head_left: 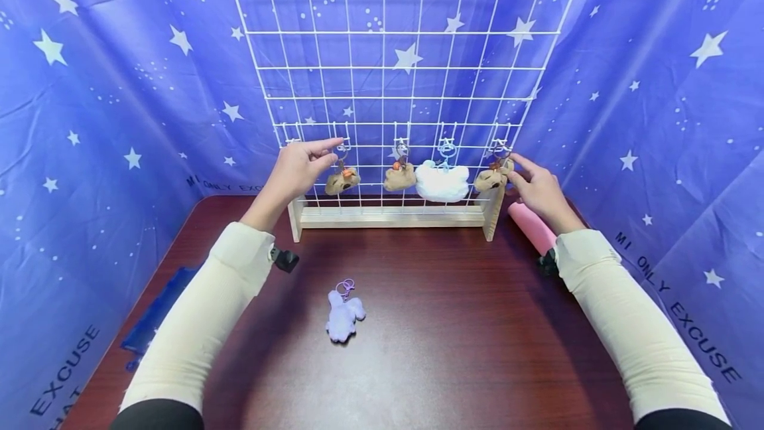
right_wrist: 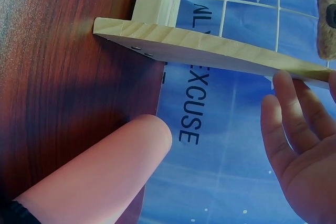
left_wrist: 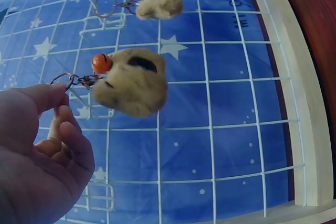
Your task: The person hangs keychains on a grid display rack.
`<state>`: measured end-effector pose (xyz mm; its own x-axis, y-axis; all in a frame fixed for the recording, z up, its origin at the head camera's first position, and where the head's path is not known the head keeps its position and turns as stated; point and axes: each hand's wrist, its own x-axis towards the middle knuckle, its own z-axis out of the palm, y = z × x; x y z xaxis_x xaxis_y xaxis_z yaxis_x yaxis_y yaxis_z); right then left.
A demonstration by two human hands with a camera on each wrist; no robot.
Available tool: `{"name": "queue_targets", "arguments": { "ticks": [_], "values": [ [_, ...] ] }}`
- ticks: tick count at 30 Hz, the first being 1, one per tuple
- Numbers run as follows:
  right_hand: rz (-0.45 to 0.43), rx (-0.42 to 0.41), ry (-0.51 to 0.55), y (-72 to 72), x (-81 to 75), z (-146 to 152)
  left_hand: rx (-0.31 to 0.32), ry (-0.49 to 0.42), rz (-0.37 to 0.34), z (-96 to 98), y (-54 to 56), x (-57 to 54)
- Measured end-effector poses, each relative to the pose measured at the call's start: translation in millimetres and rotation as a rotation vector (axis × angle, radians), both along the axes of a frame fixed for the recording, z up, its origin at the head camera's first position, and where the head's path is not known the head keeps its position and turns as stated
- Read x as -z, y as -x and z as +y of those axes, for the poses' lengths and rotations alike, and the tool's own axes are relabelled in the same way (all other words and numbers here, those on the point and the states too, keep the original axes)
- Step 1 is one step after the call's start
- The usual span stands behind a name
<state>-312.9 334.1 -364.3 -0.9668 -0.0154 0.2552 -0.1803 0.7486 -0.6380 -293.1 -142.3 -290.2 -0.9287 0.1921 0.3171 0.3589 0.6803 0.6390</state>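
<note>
My left hand (head_left: 301, 163) pinches the metal ring of a brown plush keychain (left_wrist: 134, 83) between thumb and index finger, at a hook on the white wire grid (head_left: 408, 68). This plush carries an orange bell (left_wrist: 101, 63) and hangs below the fingertips. At the grid's right end, my right hand (head_left: 540, 194) pinches the edge of another brown plush keychain (head_left: 491, 180) with thumb and index finger. Its other fingers stick out loosely in the right wrist view. Between the hands hang a third brown plush keychain (head_left: 398, 178) and a white plush keychain (head_left: 443, 182).
A lilac plush keychain (head_left: 343, 317) lies on the dark red wooden table (head_left: 453, 324). The grid stands in a pale wooden base (head_left: 390, 219). A long, rounded pink thing (head_left: 533, 225) lies by the right forearm, a dark blue item (head_left: 160, 310) by the left. Starry blue cloth (head_left: 149, 71) surrounds the table.
</note>
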Motion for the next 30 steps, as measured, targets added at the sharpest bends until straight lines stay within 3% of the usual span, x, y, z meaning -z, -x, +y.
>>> {"name": "queue_targets", "arguments": {
  "ticks": [12,18,30],
  "values": [
    [-0.011,-0.011,-0.005,-1.2,-0.8,0,-0.008,-0.02,-0.009,0.3,11.4,11.0],
    [-0.01,-0.002,-0.006,-1.4,-0.9,0,-0.007,0.018,0.032,1.7,14.4,12.1],
    [-0.015,0.002,-0.006,-0.8,-2.8,0,-0.019,-0.016,0.025,-7.4,9.6,21.0]
  ]
}}
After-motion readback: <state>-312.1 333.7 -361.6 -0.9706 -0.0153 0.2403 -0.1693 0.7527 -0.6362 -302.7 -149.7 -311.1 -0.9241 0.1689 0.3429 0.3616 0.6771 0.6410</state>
